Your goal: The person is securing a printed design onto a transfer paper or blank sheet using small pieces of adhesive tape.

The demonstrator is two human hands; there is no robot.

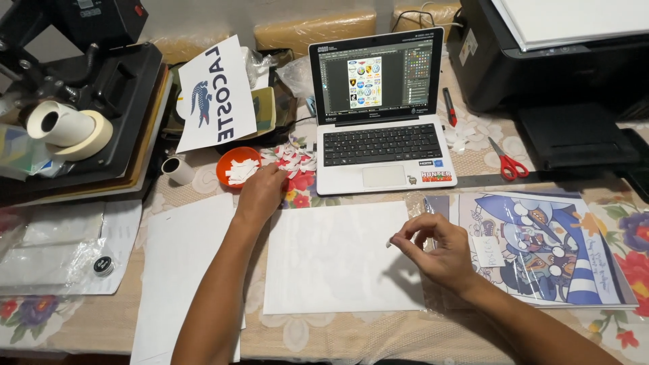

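My left hand [260, 192] reaches forward to the rim of a small orange bowl [228, 161] full of white paper scraps, its fingers curled by a heap of red and white cut-outs [295, 160]. My right hand [436, 249] hovers over the right edge of a blank white sheet [338, 260] and pinches a tiny white scrap [390, 244] between thumb and forefinger. The sheet lies flat on the flowered tablecloth in front of an open white laptop [382, 145].
A heat press [88, 88] with two tape rolls [67, 128] stands at the left, a black printer [561, 61] at the right. Red scissors [507, 162], a red cutter [449, 108], a printed cartoon sheet in plastic [534, 247] and another white sheet [182, 270] lie around.
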